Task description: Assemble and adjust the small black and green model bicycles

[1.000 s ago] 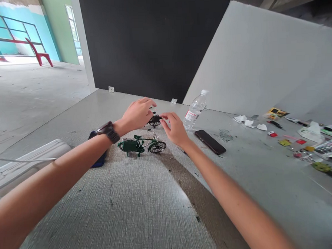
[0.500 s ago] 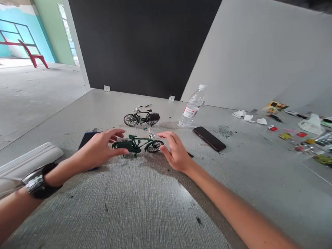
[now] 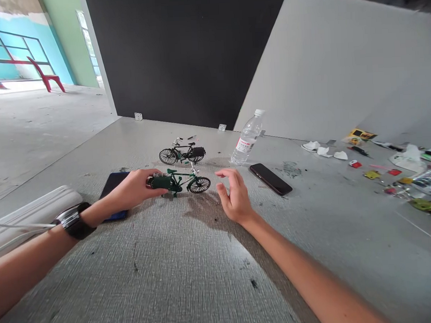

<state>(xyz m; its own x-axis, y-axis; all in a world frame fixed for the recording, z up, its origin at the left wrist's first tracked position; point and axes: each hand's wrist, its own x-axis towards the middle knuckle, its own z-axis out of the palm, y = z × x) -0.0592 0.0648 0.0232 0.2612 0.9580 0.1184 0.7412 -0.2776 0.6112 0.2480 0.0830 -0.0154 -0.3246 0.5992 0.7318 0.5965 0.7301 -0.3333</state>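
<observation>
A green toy bicycle (image 3: pixel 180 181) stands upright on the grey table, its front wheel to the right. My left hand (image 3: pixel 139 187) is closed around its rear end, thumb in front of the green side bag and fingers behind, so the rear wheel is mostly hidden. Just right of the front wheel, my right hand (image 3: pixel 234 195) is held with curved, parted fingers and touches nothing. Behind the green one stands a black toy bicycle (image 3: pixel 182 152) with a dark bag at its rear, its front wheel to the left.
A clear bottle (image 3: pixel 246 139) and a dark phone (image 3: pixel 270 179) lie beyond my right hand. Under my left forearm is a dark blue flat object (image 3: pixel 112 186), beside a white case (image 3: pixel 34 214) with cables. Small parts (image 3: pixel 371 174) are scattered at the right.
My left hand has closed on the rear of the green bicycle. My right hand has moved slightly right, away from the front wheel. The view has shifted a little.
</observation>
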